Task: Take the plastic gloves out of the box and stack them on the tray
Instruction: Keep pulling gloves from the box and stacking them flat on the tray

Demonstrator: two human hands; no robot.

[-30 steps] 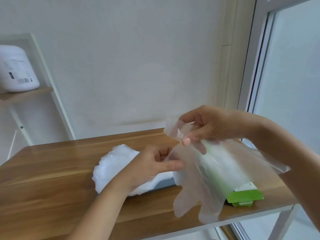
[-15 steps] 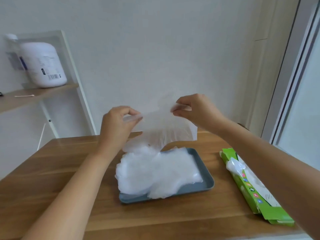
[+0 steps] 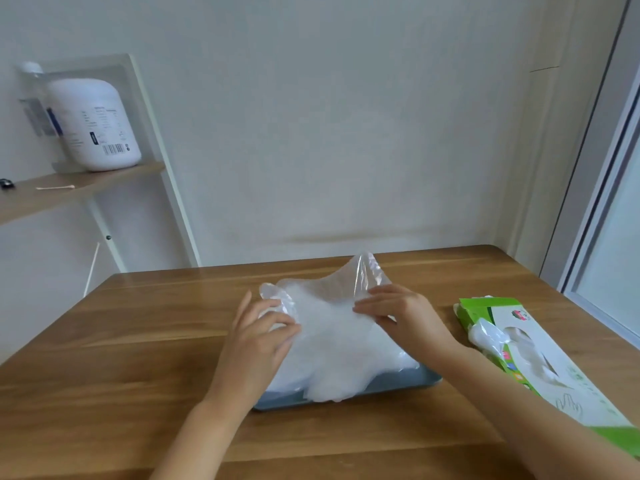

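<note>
Both hands have come down: the plastic glove (image 3: 341, 294) now drapes over the glove pile (image 3: 346, 362) on the blue tray (image 3: 431, 381). The left hand (image 3: 263, 337) grips its left edge and the right hand (image 3: 403, 317) pinches its right edge.

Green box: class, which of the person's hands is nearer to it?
Right. The right hand holds the gloves on the side toward the box; the left hand holds them on the side away from it.

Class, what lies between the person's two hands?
Head view: a clear plastic glove, held by the left hand and right hand, over the pile on the tray.
</note>
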